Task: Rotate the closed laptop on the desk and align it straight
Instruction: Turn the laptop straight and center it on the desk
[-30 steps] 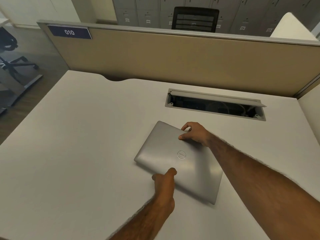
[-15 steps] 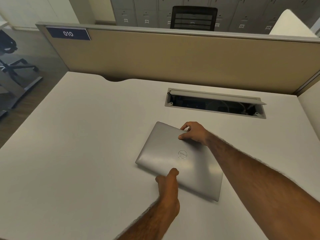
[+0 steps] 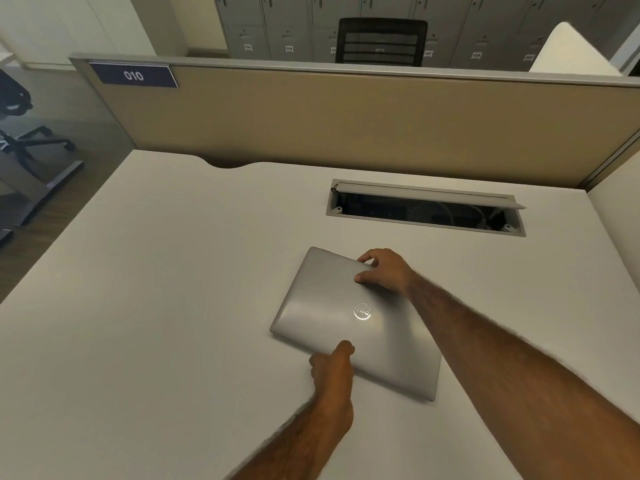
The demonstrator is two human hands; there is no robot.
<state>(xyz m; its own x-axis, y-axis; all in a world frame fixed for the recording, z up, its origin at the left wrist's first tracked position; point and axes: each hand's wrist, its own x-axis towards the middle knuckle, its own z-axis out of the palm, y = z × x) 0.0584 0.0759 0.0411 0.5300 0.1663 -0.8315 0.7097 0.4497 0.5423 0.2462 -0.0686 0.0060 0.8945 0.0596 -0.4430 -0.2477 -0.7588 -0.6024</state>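
Observation:
A closed silver laptop (image 3: 332, 306) with a round logo lies flat on the white desk (image 3: 156, 306), skewed so its long edges run from upper left to lower right. My right hand (image 3: 384, 271) grips its far edge, thumb on the lid and fingers curled over the rim. My left hand (image 3: 332, 372) holds the near edge, thumb on top of the lid and fingers hidden beneath or beside it. Both forearms reach in from the bottom right.
An open cable tray (image 3: 426, 209) is cut into the desk just behind the laptop. A beige partition (image 3: 346, 123) with a "010" label (image 3: 133, 76) closes the desk's far side. An office chair base (image 3: 31, 143) stands on the floor at left.
The laptop has turned very slightly under both hands. My left hand has slid a little to the right along the near edge. The right hand keeps its grip.

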